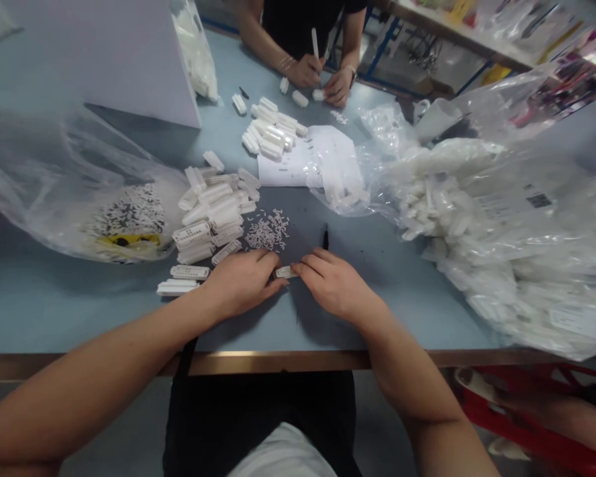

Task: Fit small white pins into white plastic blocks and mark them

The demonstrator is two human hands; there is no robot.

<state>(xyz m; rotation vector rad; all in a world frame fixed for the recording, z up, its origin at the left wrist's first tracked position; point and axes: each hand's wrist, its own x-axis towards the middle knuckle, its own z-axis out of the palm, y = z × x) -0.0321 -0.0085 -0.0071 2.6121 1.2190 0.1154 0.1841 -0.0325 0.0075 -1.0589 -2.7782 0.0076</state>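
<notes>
One white strip (286,272) is held level between the wearer's left hand (246,281) and right hand (330,281), just on the near side of the pile of tiny white pieces (268,230). The left hand pinches the strip's left end between thumb and fingers; the right hand's bent fingers grip the other end, its thumb hidden from view. To the right of the pile, just beyond the right hand's knuckles, lies a slim black tool (326,237).

Immediately left of the pile is a heap of long white housings (213,205), some with rows of slots; a few more lie nearer the wearer than the pile, beside the left forearm. Farther left of the pile, a clear bag (134,212) slumps with small black-and-white bits and something yellow inside.

Beyond the pile lies a sheet of white paper (288,169), a cluster of white blocks (273,129) partly overlapping it. Farthest beyond the pile, a co-worker's hand (308,71) grips a white pen-like tool (314,43), while that person's other hand (340,87) touches a small white block (318,95).

Well to the right of the pile, bulky clear sacks (477,212) packed with white parts cover the blue tabletop (387,318).
</notes>
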